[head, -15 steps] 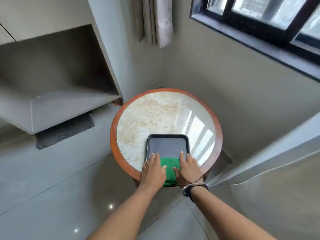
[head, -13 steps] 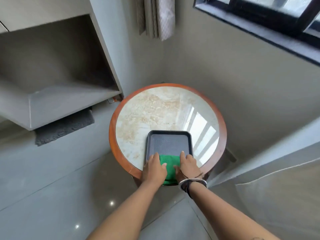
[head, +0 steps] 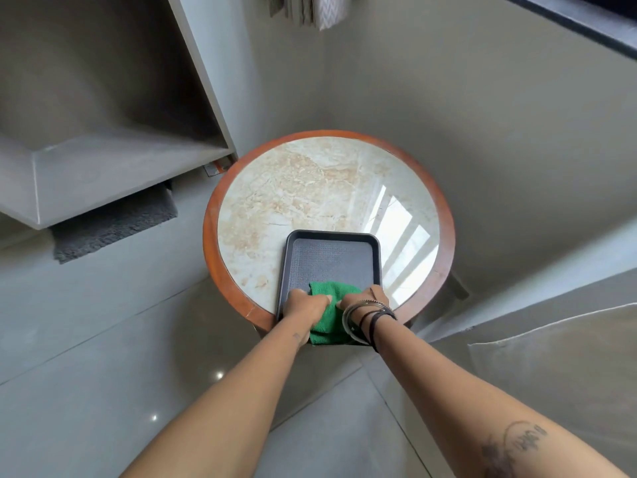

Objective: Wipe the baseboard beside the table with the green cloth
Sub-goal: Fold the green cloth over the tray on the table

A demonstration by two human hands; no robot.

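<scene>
Head view: both hands, left (head: pixel 306 303) and right (head: pixel 365 300), are gripping the cloth (head: pixel 331 312) in the tray (head: pixel 331 257), lower centre of the frame, on the desk (head: pixel 310 188). Gather all loose folds before lifting.

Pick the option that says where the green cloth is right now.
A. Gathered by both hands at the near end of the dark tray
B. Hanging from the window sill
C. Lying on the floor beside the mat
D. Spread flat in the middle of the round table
A: both the left hand and the right hand are closed on the green cloth at the near end of the dark tray.
</scene>
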